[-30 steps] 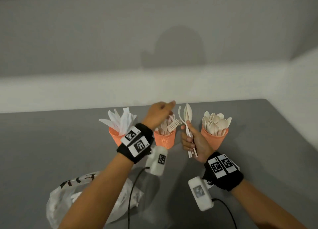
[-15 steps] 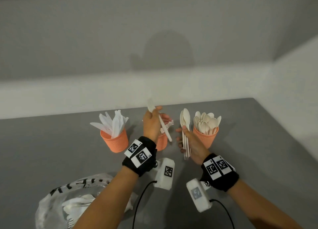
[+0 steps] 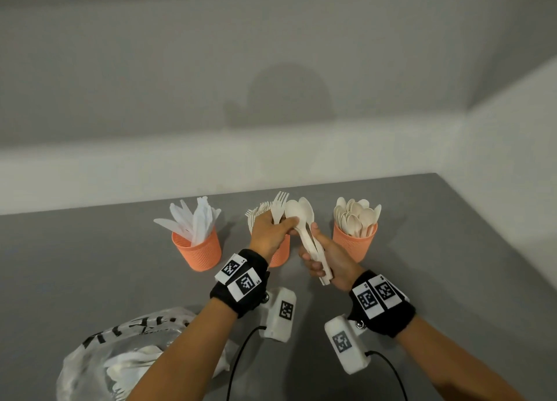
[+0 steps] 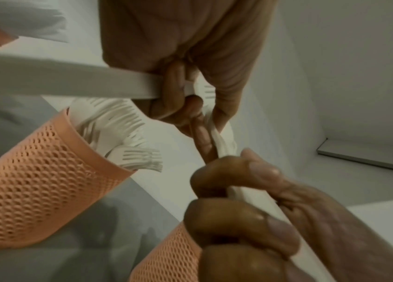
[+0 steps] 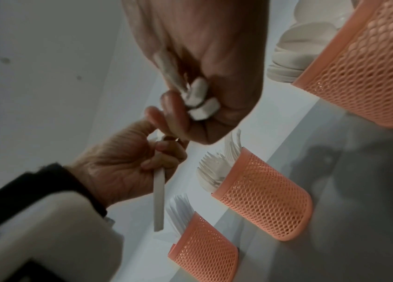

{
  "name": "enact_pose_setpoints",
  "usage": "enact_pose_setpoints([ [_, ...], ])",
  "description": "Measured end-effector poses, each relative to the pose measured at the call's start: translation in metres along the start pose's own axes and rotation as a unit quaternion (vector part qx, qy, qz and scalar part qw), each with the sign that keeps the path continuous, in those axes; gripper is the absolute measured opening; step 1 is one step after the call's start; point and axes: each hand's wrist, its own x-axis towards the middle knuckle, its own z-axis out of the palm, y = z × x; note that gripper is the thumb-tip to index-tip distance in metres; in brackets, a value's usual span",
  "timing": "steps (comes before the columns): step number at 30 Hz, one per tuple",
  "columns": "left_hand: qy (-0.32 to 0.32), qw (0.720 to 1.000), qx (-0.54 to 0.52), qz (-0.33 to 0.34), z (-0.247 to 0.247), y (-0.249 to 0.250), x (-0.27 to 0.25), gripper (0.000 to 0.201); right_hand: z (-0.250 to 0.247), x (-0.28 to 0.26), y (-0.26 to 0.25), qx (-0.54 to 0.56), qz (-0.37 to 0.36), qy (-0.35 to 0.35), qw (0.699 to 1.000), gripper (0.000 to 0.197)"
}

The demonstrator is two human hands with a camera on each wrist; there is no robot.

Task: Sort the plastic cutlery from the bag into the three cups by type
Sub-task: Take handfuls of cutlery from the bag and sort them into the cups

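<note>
At the table's (image 3: 90,265) near left edge the bag (image 3: 120,367) lies with cutlery inside. Mid-table, the right hand (image 3: 328,259) grips a bundle of spoons (image 3: 304,220), while the left hand (image 3: 268,235) pinches a fork (image 3: 278,207) out of that bundle. Beyond stand the knife cup (image 3: 199,250), fork cup (image 3: 280,254) and spoon cup (image 3: 355,244). The sort looks mid-way; next, the fork should drop into the middle cup just behind.

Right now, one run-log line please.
left hand: grips fork | right hand: grips spoons | hands: touching | cups: three, sorted
</note>
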Motion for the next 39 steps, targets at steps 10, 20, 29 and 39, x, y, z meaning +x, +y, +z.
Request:
enact_pose_setpoints([
  [10, -0.079, 0.997, -0.016, -0.02, -0.014, -0.009, 0.009, 0.006, -0.016, -0.012, -0.008, -0.081, 0.058, -0.094, 0.991, 0.044],
  [20, -0.172, 0.98, 0.046, -0.087, -0.014, -0.014, 0.017, 0.018, -0.034, -0.011, -0.016, -0.231, 0.095, -0.149, 0.957, 0.069],
  [29, -0.102, 0.99, 0.1, -0.012, 0.017, -0.013, 0.013, 0.016, -0.027, -0.007, -0.014, -0.157, -0.021, -0.018, 0.987, 0.035],
  [39, -0.117, 0.992, 0.049, 0.022, 0.049, -0.016, 0.006, 0.02, -0.034, -0.003, -0.019, -0.018, -0.105, 0.239, 0.965, 0.021],
])
